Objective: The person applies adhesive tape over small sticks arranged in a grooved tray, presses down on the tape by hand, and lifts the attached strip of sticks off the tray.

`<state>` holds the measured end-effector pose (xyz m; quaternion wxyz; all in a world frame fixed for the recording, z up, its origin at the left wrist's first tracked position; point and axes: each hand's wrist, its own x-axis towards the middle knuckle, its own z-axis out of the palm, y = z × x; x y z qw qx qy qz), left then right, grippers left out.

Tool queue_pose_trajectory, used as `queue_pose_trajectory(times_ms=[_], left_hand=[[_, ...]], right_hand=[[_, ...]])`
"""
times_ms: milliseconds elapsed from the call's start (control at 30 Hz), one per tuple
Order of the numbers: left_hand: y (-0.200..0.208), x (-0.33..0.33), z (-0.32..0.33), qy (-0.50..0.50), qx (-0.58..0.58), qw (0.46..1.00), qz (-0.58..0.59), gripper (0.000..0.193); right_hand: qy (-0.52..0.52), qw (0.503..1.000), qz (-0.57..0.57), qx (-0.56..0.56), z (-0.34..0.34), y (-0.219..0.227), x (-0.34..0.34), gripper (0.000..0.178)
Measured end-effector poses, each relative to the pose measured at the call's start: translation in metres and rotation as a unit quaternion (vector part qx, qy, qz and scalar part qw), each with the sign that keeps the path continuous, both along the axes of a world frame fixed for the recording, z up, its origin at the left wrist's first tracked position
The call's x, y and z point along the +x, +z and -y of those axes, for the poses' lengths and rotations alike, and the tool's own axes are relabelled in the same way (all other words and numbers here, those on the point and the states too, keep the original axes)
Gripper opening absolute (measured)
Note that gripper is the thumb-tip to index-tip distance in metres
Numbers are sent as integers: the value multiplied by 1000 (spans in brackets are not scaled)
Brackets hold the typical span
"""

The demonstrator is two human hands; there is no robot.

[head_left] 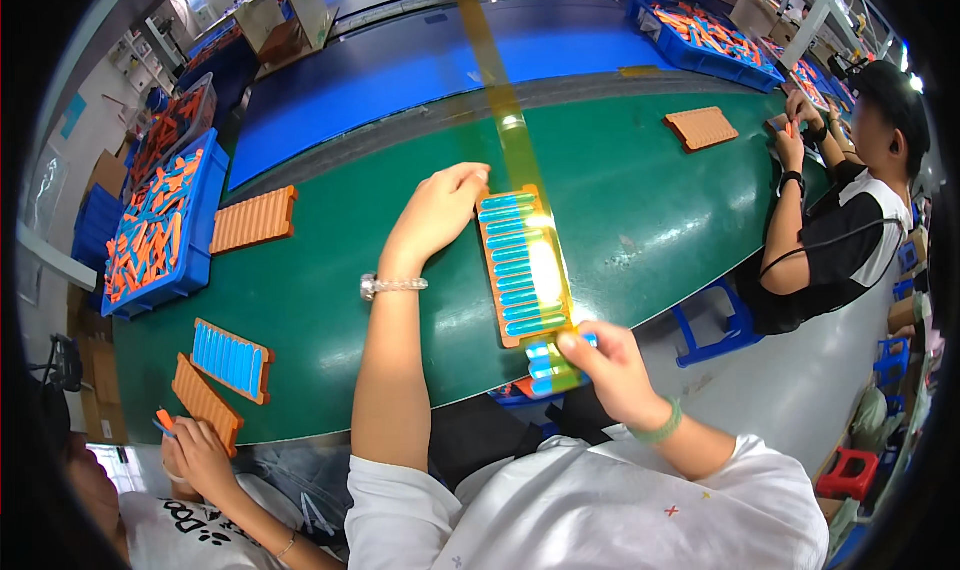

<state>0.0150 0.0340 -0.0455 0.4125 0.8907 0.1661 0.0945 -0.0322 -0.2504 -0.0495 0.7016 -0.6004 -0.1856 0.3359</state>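
An orange ribbed tray lies on the green table in front of me, with a row of blue sticks in its grooves. My left hand has its fingers curled in at the tray's far left corner. A strip of clear yellow tape runs from the far side over the tray's right part towards me. At the near end of the strip, my right hand pinches the tape, thumb on top. Several short blue pieces show under the tape there, beyond the tray's near edge.
A blue bin of orange and blue pieces stands left, beside an empty orange tray. Another filled tray lies near a co-worker's hands. A second co-worker sits right, near an orange tray. Behind the green table runs a blue surface.
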Motion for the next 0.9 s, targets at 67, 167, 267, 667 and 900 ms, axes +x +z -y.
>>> queue_pose_trajectory(times_ms=[67,167,267,667,900], left_hand=[[3,-5,0,-97,-107,990,-1,44],[7,-5,2,-111,-88,990,-14,53],[9,-4,8,-91,-60,994,-27,57],[18,-10,16,-147,-35,987,-50,77],[17,-13,11,-174,-36,980,-87,88]], right_hand=[[-3,998,-64,11,22,-14,-17,20],[11,995,-94,20,38,-21,-19,21],[26,993,-112,20,28,-14,-18,20],[46,994,-100,-1,19,-27,-22,21],[53,993,-102,9,14,-28,-25,21]])
